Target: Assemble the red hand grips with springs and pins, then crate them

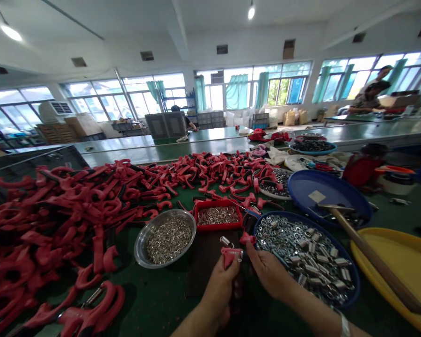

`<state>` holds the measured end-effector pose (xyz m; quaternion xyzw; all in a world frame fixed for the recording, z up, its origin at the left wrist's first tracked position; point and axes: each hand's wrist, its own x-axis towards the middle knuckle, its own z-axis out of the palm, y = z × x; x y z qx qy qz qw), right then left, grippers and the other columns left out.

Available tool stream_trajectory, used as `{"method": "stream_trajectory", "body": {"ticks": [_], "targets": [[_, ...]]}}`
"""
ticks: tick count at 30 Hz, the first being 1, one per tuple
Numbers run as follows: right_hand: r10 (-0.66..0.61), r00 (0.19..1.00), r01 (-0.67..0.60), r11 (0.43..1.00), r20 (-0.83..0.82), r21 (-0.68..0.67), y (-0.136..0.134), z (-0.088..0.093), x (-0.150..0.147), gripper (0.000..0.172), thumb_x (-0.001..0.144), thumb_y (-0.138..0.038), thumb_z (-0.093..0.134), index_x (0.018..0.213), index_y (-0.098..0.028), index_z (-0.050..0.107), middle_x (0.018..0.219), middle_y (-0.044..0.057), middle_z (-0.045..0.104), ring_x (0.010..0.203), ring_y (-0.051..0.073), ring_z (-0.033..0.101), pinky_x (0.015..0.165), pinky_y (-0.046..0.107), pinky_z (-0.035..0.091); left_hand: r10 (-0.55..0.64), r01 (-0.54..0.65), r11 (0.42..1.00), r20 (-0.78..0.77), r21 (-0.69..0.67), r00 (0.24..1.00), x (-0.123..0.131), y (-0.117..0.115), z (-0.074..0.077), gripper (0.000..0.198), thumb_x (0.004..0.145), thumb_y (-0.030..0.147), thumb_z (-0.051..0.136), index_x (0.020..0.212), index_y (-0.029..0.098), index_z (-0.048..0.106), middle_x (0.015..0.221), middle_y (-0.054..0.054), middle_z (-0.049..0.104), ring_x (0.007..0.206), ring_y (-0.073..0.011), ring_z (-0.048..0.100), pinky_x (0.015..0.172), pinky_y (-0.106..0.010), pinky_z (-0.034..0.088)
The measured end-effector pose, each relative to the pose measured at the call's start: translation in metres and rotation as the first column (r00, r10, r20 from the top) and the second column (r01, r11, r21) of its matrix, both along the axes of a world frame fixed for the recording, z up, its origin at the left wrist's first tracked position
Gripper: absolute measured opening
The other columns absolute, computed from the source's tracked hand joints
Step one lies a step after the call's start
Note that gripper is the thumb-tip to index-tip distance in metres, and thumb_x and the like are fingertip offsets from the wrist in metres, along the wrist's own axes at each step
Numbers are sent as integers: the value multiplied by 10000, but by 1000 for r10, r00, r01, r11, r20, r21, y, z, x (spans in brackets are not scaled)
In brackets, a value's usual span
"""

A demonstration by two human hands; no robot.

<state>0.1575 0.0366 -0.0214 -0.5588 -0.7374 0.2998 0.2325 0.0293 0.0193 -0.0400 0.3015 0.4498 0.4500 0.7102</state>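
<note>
My left hand [219, 292] grips a red plastic handle piece [230, 256] with a small metal coil spring [226, 241] just above it. My right hand [268, 274] pinches a small red part [247, 238] close to the spring. Right of my right hand lies a blue tray [352, 281] heaped with steel nuts, washers and small sleeves. A steel bowl [137, 248] of small metal parts and a red tray [195, 217] of metal pieces stand just beyond my hands. A large pile of red-and-black tool handles [56, 220] covers the left of the green bench.
A yellow tray [396, 262] sits at the right, and a wooden-handled tool [375, 257] lies across it and a blue plate [323, 187]. More bowls stand farther back. Green benches run behind, with a person [368, 98] at the far right and another [178, 114] farther back.
</note>
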Motion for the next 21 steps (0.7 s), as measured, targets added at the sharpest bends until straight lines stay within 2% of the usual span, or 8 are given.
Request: {"method": "stream_trajectory", "body": {"ticks": [3, 4, 8, 10, 13, 15, 19, 21], "targets": [[-46, 973, -26, 952, 228, 305, -6, -5, 1, 581, 893, -504, 140, 794, -150, 589, 750, 103, 599, 667, 204, 558, 579, 289, 370, -3, 9, 999, 120, -50, 993, -4, 1, 6, 583, 530, 516, 723, 921, 176, 454, 518, 104, 377, 399, -13, 279, 374, -135, 167], [-30, 969, -51, 947, 244, 317, -7, -6, 1, 566, 899, -489, 145, 834, -146, 591, 772, 106, 608, 679, 206, 564, 585, 288, 372, 0, 5, 999, 123, -40, 992, -6, 2, 7, 572, 531, 500, 729, 916, 177, 457, 531, 102, 383, 400, -11, 283, 377, -136, 166], [146, 977, -160, 983, 154, 88, -7, -4, 4, 611, 926, -447, 85, 737, -182, 602, 659, 43, 620, 600, 154, 571, 535, 231, 382, -1, -1, 999, 50, 37, 999, -12, 4, 12, 485, 585, 494, 698, 872, 176, 469, 491, 104, 364, 374, -18, 275, 374, -157, 166], [62, 972, -105, 978, 228, 181, -4, -4, 8, 541, 904, -504, 184, 801, -184, 608, 730, 59, 638, 624, 170, 584, 538, 240, 388, 0, -3, 999, 70, 38, 998, -14, 4, 12, 480, 589, 491, 696, 871, 175, 470, 485, 107, 354, 370, -15, 258, 374, -160, 161], [-51, 952, -81, 908, 301, 411, -1, -8, 9, 503, 867, -542, 256, 951, -167, 579, 872, 115, 632, 697, 208, 596, 572, 270, 394, -29, 30, 999, 115, -11, 993, -13, 4, 11, 509, 555, 488, 717, 871, 183, 460, 496, 113, 348, 366, -8, 238, 374, -159, 153], [-4, 976, -73, 935, 216, 347, 0, -11, 5, 571, 884, -534, 160, 858, -157, 588, 762, 104, 626, 654, 194, 587, 554, 261, 388, -26, 28, 999, 81, -23, 996, -11, 3, 10, 519, 551, 516, 707, 866, 191, 455, 489, 115, 348, 363, -12, 245, 372, -160, 157], [-8, 1000, 8, 1000, 1, 0, 0, -10, -5, 730, 888, -510, -32, 621, -168, 555, 528, 50, 547, 493, 148, 523, 480, 240, 366, 22, -22, 1000, -25, 18, 999, -9, 2, 8, 525, 583, 554, 666, 912, 194, 471, 463, 116, 339, 358, -24, 261, 368, -164, 165], [-4, 1000, 1, 993, 26, 118, -1, -6, -5, 646, 882, -556, 96, 705, -167, 580, 637, 65, 591, 572, 163, 547, 533, 256, 383, 6, -6, 1000, 8, 3, 1000, -11, 2, 8, 529, 575, 542, 676, 915, 187, 479, 477, 113, 341, 362, -21, 267, 371, -164, 160]]}}
